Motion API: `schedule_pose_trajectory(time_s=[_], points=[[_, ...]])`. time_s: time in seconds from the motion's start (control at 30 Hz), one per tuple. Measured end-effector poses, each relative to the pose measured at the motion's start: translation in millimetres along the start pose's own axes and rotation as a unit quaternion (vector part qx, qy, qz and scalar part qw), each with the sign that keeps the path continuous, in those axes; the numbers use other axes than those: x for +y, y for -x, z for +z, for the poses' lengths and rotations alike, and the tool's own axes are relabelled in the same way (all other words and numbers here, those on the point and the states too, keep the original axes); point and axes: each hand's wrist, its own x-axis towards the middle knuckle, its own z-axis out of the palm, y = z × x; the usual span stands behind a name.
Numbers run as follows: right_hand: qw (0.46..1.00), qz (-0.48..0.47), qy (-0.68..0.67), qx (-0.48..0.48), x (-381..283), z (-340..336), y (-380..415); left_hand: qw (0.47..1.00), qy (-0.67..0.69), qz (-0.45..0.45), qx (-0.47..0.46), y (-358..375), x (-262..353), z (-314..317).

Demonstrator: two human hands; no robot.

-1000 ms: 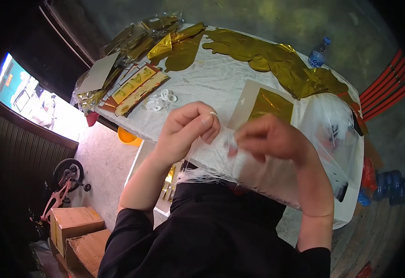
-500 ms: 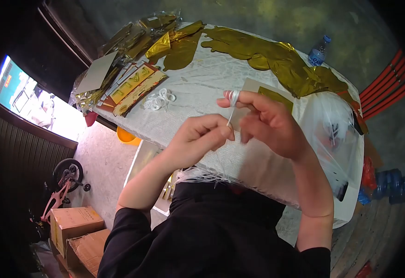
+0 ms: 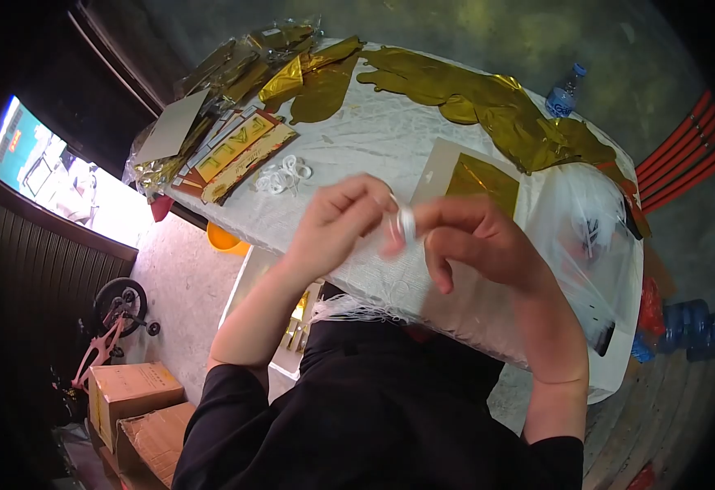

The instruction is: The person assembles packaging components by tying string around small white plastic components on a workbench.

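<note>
A coil of white ribbon (image 3: 406,224) is looped around the extended fingertips of my right hand (image 3: 478,238), blurred by motion. The thumb of that hand points down, apart from the coil. Just to the left, my left hand (image 3: 343,219) is closed in a pinch on the ribbon's end, close to the coil. Both hands are above the white-covered table (image 3: 337,155). Beyond the right hand lies a pale card with a gold foil piece (image 3: 486,181) on it. Several small coils of white ribbon (image 3: 284,175) lie past my left hand.
Flat gold foil balloons (image 3: 488,102) stretch along the far edge beside a water bottle (image 3: 563,94). Printed packets (image 3: 239,155) and plastic-wrapped gold packs (image 3: 227,69) are at the left. A clear plastic bag (image 3: 578,229) sits right. Cardboard boxes (image 3: 137,388) stand on the floor.
My left hand has risen towards the fingertips of my right hand. The right fingertips and coil have dropped lower, uncovering more of the card behind.
</note>
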Motion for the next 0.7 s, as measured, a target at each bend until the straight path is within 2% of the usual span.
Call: schedule_pose_trajectory(time_s=[0.03,0.07,0.13,0.17,0.23,0.27,0.33,0.37,0.43,0.47,0.53,0.57,0.63,0.67,0.7], points=[[0.995,-0.072,-0.059,0.032,-2.7,4.7,-1.3,0.999,-0.008,-0.035,-0.039,2.0,-1.7,3.1],[0.995,-0.072,-0.058,0.033,0.6,6.6,-4.7,0.999,-0.007,-0.035,-0.040,5.0,-0.4,5.1],[0.970,-0.076,0.091,0.212,12.0,8.0,-10.3,0.995,-0.020,-0.036,-0.085,10.3,5.8,7.9],[0.970,-0.075,0.090,0.213,12.6,4.6,-8.3,0.997,0.006,-0.038,-0.064,9.7,11.0,5.5],[0.992,0.089,0.080,0.027,10.8,-4.4,-3.3,0.998,0.037,-0.020,-0.039,2.8,4.8,-0.4],[0.992,0.088,0.081,0.026,8.1,-2.2,-3.0,0.998,0.068,0.002,-0.015,0.8,-0.1,-2.9],[0.996,-0.054,-0.064,0.036,2.2,4.8,-1.9,0.999,0.028,-0.009,-0.014,2.9,-12.1,1.4],[0.996,-0.055,-0.063,0.037,4.1,6.1,-4.9,0.999,-0.013,-0.015,-0.045,7.5,-16.2,6.8],[0.978,-0.071,0.042,0.192,12.6,6.7,-11.5,0.990,-0.084,-0.054,-0.102,11.4,-5.5,10.0],[0.978,-0.070,0.041,0.193,14.8,1.6,-9.7,0.990,-0.083,-0.055,-0.103,10.9,-1.9,9.5],[0.988,0.081,0.126,0.041,17.4,-9.4,-4.2,1.000,0.021,0.009,-0.011,7.9,1.3,5.7],[0.988,0.081,0.126,0.040,17.1,-8.3,-3.6,0.999,0.043,0.002,-0.031,4.4,-4.6,-5.8],[0.998,-0.022,-0.066,0.007,14.4,-3.9,-2.2,0.999,0.006,-0.017,-0.042,4.7,-13.1,-1.9],[0.998,-0.023,-0.065,0.008,14.5,-0.6,-4.7,0.997,-0.030,-0.035,-0.055,4.5,-14.5,3.6],[0.994,-0.044,-0.058,0.082,15.6,3.7,-9.5,0.996,-0.008,-0.072,-0.043,8.7,-14.0,14.5]])
